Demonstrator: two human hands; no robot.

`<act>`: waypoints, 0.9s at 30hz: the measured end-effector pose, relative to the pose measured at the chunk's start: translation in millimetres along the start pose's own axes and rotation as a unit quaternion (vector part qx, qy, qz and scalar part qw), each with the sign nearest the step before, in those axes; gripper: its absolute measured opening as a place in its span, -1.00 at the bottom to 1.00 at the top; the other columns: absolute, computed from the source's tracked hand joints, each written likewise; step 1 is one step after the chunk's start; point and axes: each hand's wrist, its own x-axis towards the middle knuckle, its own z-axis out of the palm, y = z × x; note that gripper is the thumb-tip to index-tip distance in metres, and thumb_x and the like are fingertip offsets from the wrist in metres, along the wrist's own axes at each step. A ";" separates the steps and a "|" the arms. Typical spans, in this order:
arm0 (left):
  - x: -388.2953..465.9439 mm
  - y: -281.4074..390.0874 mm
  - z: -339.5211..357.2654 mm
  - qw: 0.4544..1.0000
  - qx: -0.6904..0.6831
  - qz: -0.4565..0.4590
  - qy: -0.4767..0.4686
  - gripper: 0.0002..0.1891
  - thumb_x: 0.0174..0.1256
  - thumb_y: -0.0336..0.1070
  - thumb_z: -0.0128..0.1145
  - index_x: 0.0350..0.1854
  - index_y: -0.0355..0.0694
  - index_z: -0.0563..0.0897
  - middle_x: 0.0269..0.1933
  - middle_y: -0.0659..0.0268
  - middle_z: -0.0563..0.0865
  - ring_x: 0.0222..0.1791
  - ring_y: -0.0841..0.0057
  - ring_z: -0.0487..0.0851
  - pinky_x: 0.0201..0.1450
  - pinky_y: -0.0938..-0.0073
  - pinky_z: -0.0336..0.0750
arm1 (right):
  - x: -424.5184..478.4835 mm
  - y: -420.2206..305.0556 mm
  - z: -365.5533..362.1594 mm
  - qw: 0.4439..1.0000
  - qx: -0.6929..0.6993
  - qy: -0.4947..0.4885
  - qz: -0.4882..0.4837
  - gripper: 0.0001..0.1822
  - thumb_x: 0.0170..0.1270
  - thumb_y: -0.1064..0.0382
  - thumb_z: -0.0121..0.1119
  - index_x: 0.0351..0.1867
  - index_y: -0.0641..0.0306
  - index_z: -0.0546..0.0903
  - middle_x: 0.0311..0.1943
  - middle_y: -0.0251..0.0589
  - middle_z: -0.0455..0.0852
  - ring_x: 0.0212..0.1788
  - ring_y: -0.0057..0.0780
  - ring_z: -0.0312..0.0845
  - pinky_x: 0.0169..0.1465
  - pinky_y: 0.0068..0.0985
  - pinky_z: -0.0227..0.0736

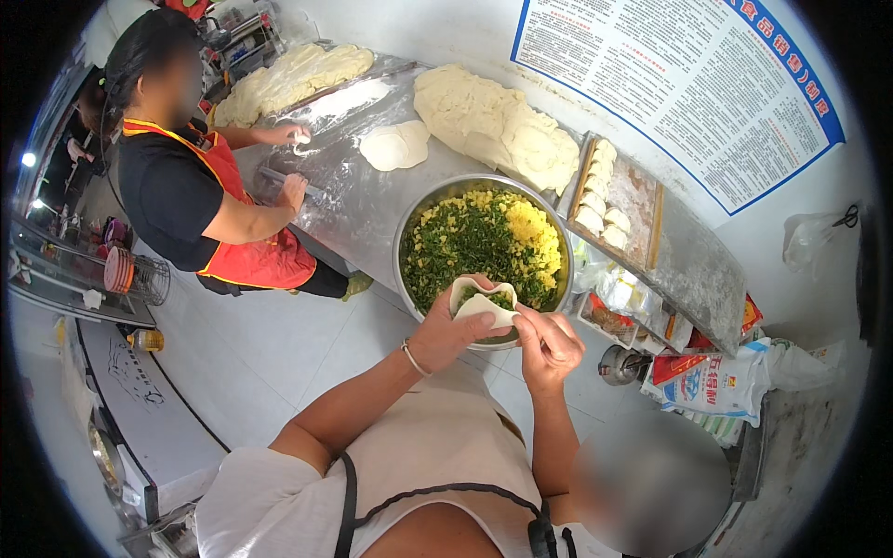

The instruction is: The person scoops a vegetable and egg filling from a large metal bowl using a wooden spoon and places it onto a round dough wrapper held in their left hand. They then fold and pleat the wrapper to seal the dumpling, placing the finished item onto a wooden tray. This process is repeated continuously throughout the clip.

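A round dough wrapper with green filling inside rests cupped in my left hand. Its near edge is folded up under my left thumb. The fingers of my right hand pinch the wrapper's right edge. Just beneath both hands stands a large steel bowl, filled with chopped greens and crumbled yellow egg. To the right of the bowl, a wooden tray holds several pale folded dumplings.
A co-worker in a red apron stands at the left, hands over the floured steel table. Large dough masses and flat wrappers lie there. Flour sacks and a metal kettle are at the right.
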 end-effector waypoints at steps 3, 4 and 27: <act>-2.1 1.8 4.3 1.000 0.020 0.004 -0.013 -0.60 0.35 -0.47 0.21 0.19 -0.17 0.42 0.20 0.24 0.53 0.20 0.44 0.57 0.22 0.27 0.65 | 0.6 -3.3 -6.5 1.000 0.001 -0.004 -0.012 -0.81 0.12 0.46 0.46 -0.20 0.37 0.78 -0.47 -0.31 0.61 -0.51 -0.67 0.45 -0.45 -0.66 0.33; -2.8 2.6 6.1 1.000 0.023 0.004 -0.012 -0.60 0.35 -0.46 0.21 0.18 -0.18 0.42 0.21 0.24 0.53 0.20 0.44 0.56 0.23 0.29 0.63 | 0.6 -1.3 -6.9 0.999 0.051 -0.009 0.013 -0.79 0.10 0.46 0.47 -0.20 0.36 0.78 -0.41 -0.30 0.61 -0.46 -0.65 0.46 -0.42 -0.65 0.34; -2.9 15.5 12.9 0.956 0.264 0.103 -0.078 -0.69 0.30 -0.37 0.31 0.05 -0.15 0.54 0.21 0.15 0.62 0.16 0.50 0.59 0.21 0.42 0.50 | 6.7 -0.4 -11.0 0.993 0.014 -0.078 -0.084 -0.73 -0.03 0.44 0.51 -0.22 0.25 0.81 -0.41 -0.31 0.68 -0.40 -0.51 0.52 -0.33 -0.57 0.39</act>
